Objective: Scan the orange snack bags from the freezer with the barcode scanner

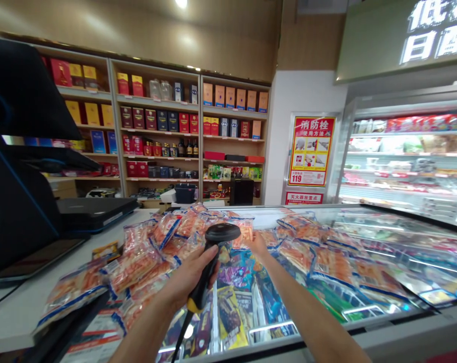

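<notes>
My left hand [196, 267] is wrapped round the handle of a black and yellow barcode scanner [222, 232], its cord hanging down. Just right of the scanner head, my right hand [257, 245] is closed on the edge of a clear food packet [246, 227] with orange-pink contents. The scanner head covers part of that packet. Similar packets lie in a heap [145, 267] to the left and in another group [330, 262] to the right, on the glass top of a freezer [266, 338]. Colourful packages show through the glass below my hands.
On the left a white counter [9, 322] carries a black checkout terminal [20, 201] and a flat black device [95, 209]. Shelves [156, 131] of boxes and bottles line the back wall. A lit refrigerated case [405, 156] stands at the right, beside a red sign [309, 151].
</notes>
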Demonstrator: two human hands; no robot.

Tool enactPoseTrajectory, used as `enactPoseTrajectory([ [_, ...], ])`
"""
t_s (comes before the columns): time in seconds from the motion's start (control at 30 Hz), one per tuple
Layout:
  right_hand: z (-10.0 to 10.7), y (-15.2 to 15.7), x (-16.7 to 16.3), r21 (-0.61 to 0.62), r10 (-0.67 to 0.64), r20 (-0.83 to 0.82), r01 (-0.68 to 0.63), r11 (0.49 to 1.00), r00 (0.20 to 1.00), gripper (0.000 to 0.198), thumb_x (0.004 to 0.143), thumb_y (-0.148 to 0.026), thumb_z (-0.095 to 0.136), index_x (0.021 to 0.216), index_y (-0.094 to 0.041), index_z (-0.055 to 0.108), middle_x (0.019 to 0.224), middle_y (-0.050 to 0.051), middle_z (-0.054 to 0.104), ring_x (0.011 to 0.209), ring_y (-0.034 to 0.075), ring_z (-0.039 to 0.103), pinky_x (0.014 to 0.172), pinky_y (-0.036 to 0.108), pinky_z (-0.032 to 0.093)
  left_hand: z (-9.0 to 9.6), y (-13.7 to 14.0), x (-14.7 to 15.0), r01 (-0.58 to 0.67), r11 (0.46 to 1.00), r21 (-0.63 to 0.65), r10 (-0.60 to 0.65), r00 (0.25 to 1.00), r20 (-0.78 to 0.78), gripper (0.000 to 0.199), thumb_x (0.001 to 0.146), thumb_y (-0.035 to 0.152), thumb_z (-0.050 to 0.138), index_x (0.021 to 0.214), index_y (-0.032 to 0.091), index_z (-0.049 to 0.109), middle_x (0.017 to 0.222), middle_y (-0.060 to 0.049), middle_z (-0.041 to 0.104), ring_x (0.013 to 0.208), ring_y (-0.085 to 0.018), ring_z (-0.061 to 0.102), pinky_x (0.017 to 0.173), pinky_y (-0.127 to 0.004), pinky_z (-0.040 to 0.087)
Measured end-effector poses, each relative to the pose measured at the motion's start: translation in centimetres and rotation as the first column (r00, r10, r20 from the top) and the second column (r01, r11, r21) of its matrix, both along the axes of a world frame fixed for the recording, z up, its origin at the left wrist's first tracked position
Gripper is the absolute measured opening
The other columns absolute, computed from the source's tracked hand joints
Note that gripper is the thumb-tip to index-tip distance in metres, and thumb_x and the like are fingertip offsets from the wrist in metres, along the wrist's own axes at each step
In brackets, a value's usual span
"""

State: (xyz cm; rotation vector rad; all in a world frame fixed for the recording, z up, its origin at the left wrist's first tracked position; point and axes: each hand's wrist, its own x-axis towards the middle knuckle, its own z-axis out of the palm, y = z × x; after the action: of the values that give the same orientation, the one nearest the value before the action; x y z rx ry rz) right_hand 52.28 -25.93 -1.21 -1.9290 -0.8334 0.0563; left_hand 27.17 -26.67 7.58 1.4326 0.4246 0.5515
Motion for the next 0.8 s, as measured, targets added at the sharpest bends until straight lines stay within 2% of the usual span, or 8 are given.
enactPoseTrajectory([
  [0.2,0.3,-0.5,1.1,-0.019,-0.022,0.016,0.023,1.000,1.000,0.031,0.059,-0.034,0.055,0.082,-0.013,0.050,0.075,0.006,0.061,0.067,0.016,0.056,0.054,0.022,0.038,-0.1,0.1,0.7,-0.009,1.000,-0.027,0.009,1.000,0.011,0.031,0.068,0.046,0.047,0.069,0.015,0.046,0.052,0.003,0.050,0.038,-0.006,0.044,0.036,-0.018,0.034],
  [0.37,2.0,-2.0,4.0,-0.059,-0.175,0.094,0.181,0.982,0.980,0.036,0.064,-0.040,0.051,0.089,-0.015,0.048,0.079,0.007,0.061,0.070,0.017,0.057,0.058,0.023,0.039,-0.3,0.9,0.7,-0.129,0.991,-0.025,0.129,0.992,-0.002,0.030,0.068,0.045,0.048,0.066,0.015,0.046,0.048,0.004,0.049,0.035,-0.005,0.042,0.033,-0.016,0.033],
  [0.47,3.1,-3.4,5.7,-0.132,-0.272,0.208,0.302,0.944,0.940,0.040,0.066,-0.040,0.048,0.096,-0.013,0.046,0.085,0.010,0.060,0.080,0.021,0.056,0.064,0.027,0.040,-0.5,2.0,0.5,-0.175,0.984,-0.032,0.175,0.984,-0.024,0.030,0.067,0.045,0.049,0.064,0.015,0.045,0.049,0.003,0.050,0.036,-0.006,0.044,0.034,-0.017,0.035],
  [0.63,3.9,-5.2,6.5,-0.300,-0.328,0.356,0.439,0.847,0.875,0.054,0.066,-0.038,0.051,0.111,-0.011,0.037,0.093,0.015,0.057,0.090,0.027,0.052,0.073,0.036,0.038,-1.1,3.4,0.1,-0.213,0.975,-0.061,0.211,0.977,-0.029,0.031,0.066,0.047,0.050,0.064,0.017,0.043,0.047,0.005,0.049,0.035,-0.006,0.043,0.033,-0.017,0.034],
  [0.7,3.9,-5.1,6.3,-0.288,-0.353,0.422,0.493,0.821,0.835,0.053,0.066,-0.036,0.052,0.112,-0.014,0.038,0.101,0.015,0.053,0.097,0.028,0.047,0.077,0.039,0.035,-1.2,3.5,0.0,-0.217,0.974,-0.056,0.216,0.976,-0.037,0.031,0.066,0.047,0.049,0.063,0.017,0.043,0.046,0.005,0.049,0.035,-0.006,0.043,0.034,-0.017,0.034],
  [0.8,4.1,-3.3,5.4,-0.163,-0.321,0.533,0.468,0.869,0.783,0.045,0.071,-0.033,0.045,0.114,-0.021,0.039,0.116,0.011,0.043,0.107,0.026,0.038,0.084,0.039,0.030,-1.2,3.3,0.0,-0.241,0.970,-0.031,0.240,0.970,-0.026,0.032,0.067,0.047,0.048,0.059,0.016,0.044,0.043,0.005,0.048,0.035,-0.006,0.042,0.035,-0.017,0.033],
])
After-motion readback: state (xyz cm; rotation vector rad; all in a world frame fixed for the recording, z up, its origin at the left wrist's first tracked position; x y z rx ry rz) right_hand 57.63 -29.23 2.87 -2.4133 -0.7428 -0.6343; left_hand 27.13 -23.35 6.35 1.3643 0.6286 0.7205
